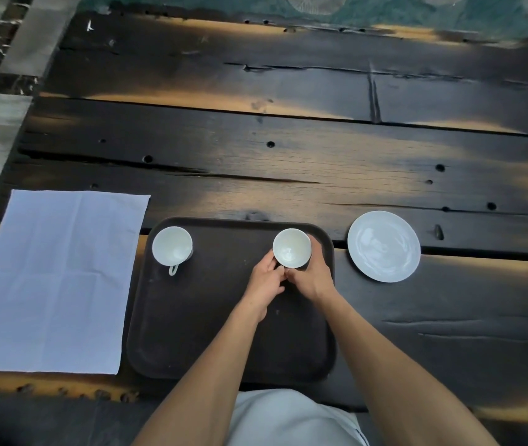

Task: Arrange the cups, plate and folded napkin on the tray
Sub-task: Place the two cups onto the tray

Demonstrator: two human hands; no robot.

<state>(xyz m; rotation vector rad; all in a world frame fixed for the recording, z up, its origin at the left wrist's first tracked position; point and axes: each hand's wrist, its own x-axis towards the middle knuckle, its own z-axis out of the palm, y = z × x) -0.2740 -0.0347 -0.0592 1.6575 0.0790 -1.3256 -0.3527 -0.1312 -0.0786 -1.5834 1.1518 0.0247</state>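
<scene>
A dark brown tray (pixel 192 333) lies on the wooden table in front of me. One white cup (pixel 172 246) stands in the tray's far left corner, its handle towards me. A second white cup (pixel 291 247) stands near the far right corner, held from both sides by my left hand (pixel 264 284) and my right hand (pixel 312 275). Their fingertips meet at its near side and hide the handle. A white plate (pixel 384 246) rests on the table right of the tray. A white napkin (pixel 53 278) lies spread flat, with fold creases, left of the tray.
The dark plank table (pixel 288 149) stretches far beyond the tray, with cracks and small holes. Its left edge runs beside the napkin, with grey floor beyond. A teal patterned cloth (pixel 385 8) lies at the far edge. My light clothing (pixel 288 420) shows at the near edge.
</scene>
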